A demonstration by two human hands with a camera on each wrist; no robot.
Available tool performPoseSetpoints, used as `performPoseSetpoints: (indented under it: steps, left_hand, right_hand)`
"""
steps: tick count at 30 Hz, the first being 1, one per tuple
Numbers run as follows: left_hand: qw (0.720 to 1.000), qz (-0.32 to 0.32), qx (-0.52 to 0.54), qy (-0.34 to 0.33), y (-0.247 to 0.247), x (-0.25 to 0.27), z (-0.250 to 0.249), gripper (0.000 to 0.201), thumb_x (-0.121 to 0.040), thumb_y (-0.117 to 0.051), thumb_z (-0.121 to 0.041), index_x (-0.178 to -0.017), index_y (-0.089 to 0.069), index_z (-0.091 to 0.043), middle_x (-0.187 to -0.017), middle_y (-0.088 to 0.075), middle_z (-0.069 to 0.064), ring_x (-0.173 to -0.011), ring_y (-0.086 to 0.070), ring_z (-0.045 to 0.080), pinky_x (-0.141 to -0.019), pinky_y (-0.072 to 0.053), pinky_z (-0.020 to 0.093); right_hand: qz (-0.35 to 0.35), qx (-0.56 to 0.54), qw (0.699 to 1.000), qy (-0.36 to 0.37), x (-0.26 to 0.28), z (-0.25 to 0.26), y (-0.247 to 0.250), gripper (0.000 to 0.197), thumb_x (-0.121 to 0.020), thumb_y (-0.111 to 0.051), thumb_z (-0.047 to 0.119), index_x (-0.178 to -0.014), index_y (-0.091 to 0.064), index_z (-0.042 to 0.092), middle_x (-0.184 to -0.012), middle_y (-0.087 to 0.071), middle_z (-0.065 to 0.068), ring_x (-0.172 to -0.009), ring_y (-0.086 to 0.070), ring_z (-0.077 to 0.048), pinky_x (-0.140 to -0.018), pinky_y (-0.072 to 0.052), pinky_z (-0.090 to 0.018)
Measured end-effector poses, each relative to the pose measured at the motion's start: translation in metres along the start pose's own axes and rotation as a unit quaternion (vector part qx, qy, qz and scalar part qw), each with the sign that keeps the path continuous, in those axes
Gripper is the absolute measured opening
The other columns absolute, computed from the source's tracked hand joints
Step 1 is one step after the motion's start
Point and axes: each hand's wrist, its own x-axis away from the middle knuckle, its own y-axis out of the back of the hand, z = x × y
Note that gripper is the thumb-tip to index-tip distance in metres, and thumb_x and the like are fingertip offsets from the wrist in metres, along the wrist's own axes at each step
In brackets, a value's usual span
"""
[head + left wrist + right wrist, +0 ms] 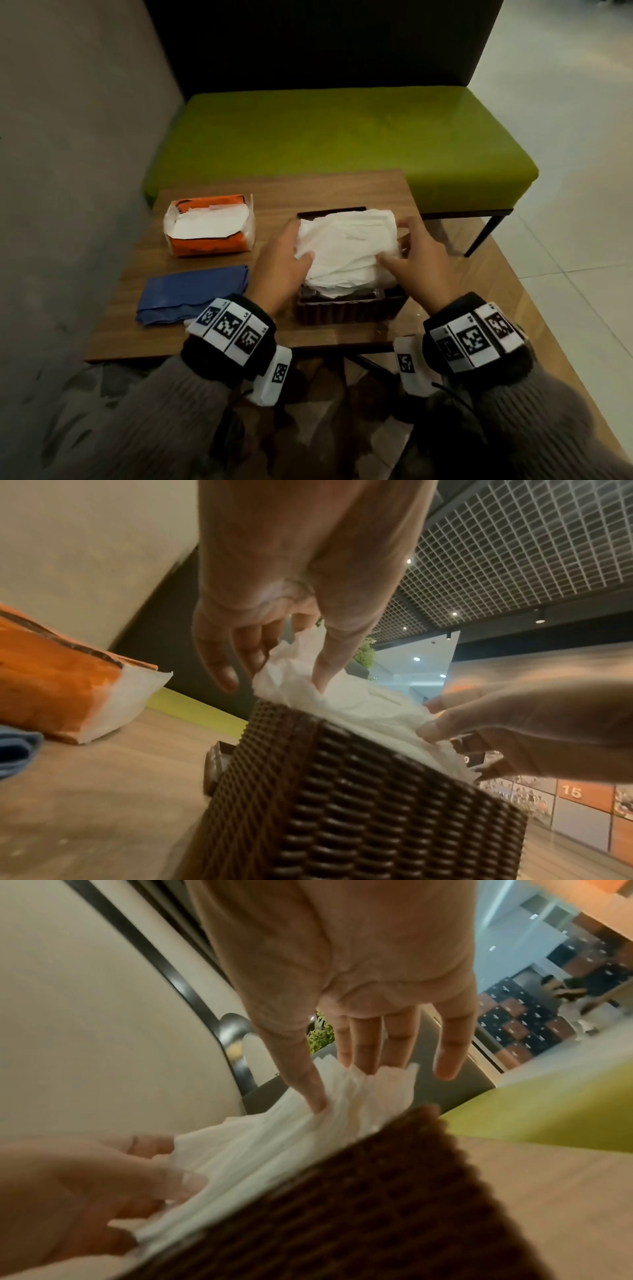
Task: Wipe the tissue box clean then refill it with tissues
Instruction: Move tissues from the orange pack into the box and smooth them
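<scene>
Here both the left hand [279, 262] and right hand [416, 260] pinch the tissues [346, 253] atop the tissue box [342, 310], long axis front-to-back.

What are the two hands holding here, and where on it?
Both hold the tissue stack atop the woven tissue box: the left hand pinches its left edge, the right hand its right edge, thumbs on top.
</scene>
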Motion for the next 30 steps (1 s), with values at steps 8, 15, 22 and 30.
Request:
performPoseSetpoints:
  steps: [8,15,22,30]
  left_hand:
    - [0.948,0.116,-0.294,-0.023,-0.011,0.001,-0.002,0.042,-0.092,-0.047,-0.031,-0.133,-0.040,-0.023,-0.120,-0.057,0.004,-0.119,-0.036,0.029,-0.095,-0.032,0.044]
    - [0.931,0.083,-0.348,-0.074,-0.011,0.006,0.001,0.047,-0.089,-0.054,-0.035,-0.133,-0.043,-0.022,-0.123,-0.042,0.002,-0.114,-0.040,0.023,-0.094,-0.035,0.038]
    - [0.887,0.188,-0.407,-0.111,-0.015,0.021,0.005,0.040,-0.096,-0.030,-0.046,-0.111,-0.062,-0.028,-0.119,-0.057,-0.011,-0.129,-0.029,0.014,-0.102,-0.020,0.053]
    - [0.959,0.111,-0.237,-0.107,0.011,0.009,0.007,0.037,-0.094,-0.032,-0.038,-0.109,-0.064,-0.027,-0.117,-0.061,-0.010,-0.125,-0.039,0.012,-0.103,-0.023,0.043]
  right_hand:
    - [0.068,0.339,0.938,0.036,0.011,0.001,-0.006,0.042,-0.086,-0.055,0.032,-0.125,-0.046,0.018,-0.112,-0.065,-0.006,-0.117,-0.045,-0.031,-0.097,-0.032,-0.047]
    - [0.087,0.402,0.911,0.014,0.017,0.013,-0.012,0.056,-0.085,-0.055,0.021,-0.136,-0.035,0.010,-0.127,-0.045,-0.015,-0.118,-0.041,-0.035,-0.093,-0.037,-0.045]
    - [0.208,0.354,0.908,0.081,0.023,0.013,-0.030,0.062,-0.093,-0.029,0.061,-0.125,-0.056,0.016,-0.127,-0.056,-0.008,-0.123,-0.048,-0.024,-0.117,-0.015,-0.047]
    - [0.233,0.343,0.908,0.066,0.027,0.011,-0.038,0.064,-0.093,-0.015,0.063,-0.119,-0.057,0.022,-0.126,-0.056,-0.005,-0.124,-0.048,-0.022,-0.117,0.003,-0.052]
